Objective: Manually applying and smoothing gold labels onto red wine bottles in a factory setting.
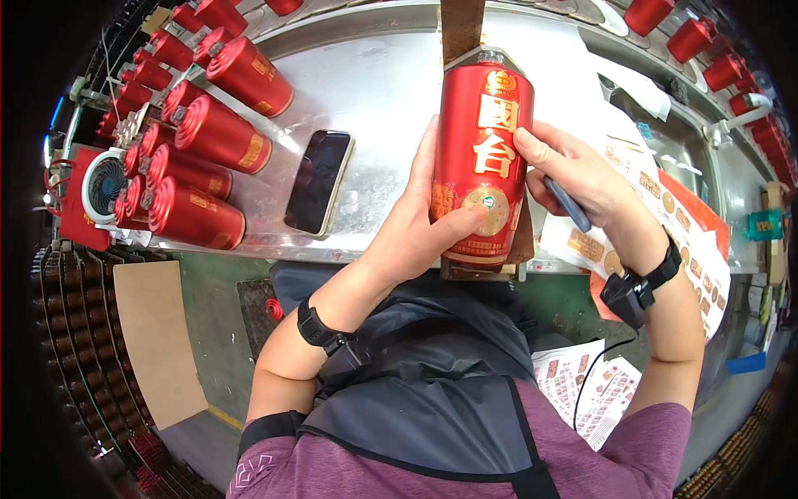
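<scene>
A red bottle [465,125] with gold characters and a round gold emblem lies in a cradle in front of me at the table's front edge, its neck pointing away. My left hand [416,220] is closed round its left side, the thumb pressed beside the round emblem. On the other side my right hand [582,170] has its thumb against the upper right of the bottle. A slim blue-grey stick-like tool [568,204] is held in the right hand's curled fingers, pointing down and to the right. Its exact kind I cannot make out.
To the left lies a black-screened phone [320,183], with several red bottles [224,133] standing beyond it and a small fan [105,188]. Sheets of gold stickers [706,283] hang over the right edge. Brown cardboard [158,333] is at the lower left.
</scene>
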`<state>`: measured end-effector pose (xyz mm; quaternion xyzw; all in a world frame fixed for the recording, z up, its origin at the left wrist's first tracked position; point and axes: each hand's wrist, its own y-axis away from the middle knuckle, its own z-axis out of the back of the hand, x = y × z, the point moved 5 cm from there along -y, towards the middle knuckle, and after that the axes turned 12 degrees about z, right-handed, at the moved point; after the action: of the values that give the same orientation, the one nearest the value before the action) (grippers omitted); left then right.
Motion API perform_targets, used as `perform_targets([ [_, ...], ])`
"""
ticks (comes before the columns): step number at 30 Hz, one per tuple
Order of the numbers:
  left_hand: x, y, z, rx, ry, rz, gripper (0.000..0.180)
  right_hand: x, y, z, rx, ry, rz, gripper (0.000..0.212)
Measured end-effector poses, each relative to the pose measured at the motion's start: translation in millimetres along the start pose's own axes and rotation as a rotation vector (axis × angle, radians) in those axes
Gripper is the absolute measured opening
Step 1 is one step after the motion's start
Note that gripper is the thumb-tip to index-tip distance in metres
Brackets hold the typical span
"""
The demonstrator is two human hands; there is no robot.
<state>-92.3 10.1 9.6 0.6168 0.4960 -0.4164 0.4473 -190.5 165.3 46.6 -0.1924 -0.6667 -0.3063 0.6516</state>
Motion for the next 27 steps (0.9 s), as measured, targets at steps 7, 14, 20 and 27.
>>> perform_targets([
  [7, 7.9, 5.4, 1.3, -0.020, -0.223, -0.004, 0.104, -27.3, -7.1, 3.5, 0.001, -0.139, -0.049, 0.060],
  [14, 5.7, 6.2, 3.3, 0.043, -0.320, -0.013, 0.114, -17.5, 0.5, -3.3, -0.065, -0.141, -0.085, 0.058],
  [20, 6.0, 5.7, 0.2, 0.018, -0.413, -0.006, 0.128, -18.3, 1.7, 0.3, -0.086, -0.136, -0.086, 0.055],
  [27, 1.6, 7.4, 0.6, -0.104, -0.634, -0.061, 0.130, -24.5, -2.0, 4.9, -0.119, -0.096, -0.090, 0.055],
])
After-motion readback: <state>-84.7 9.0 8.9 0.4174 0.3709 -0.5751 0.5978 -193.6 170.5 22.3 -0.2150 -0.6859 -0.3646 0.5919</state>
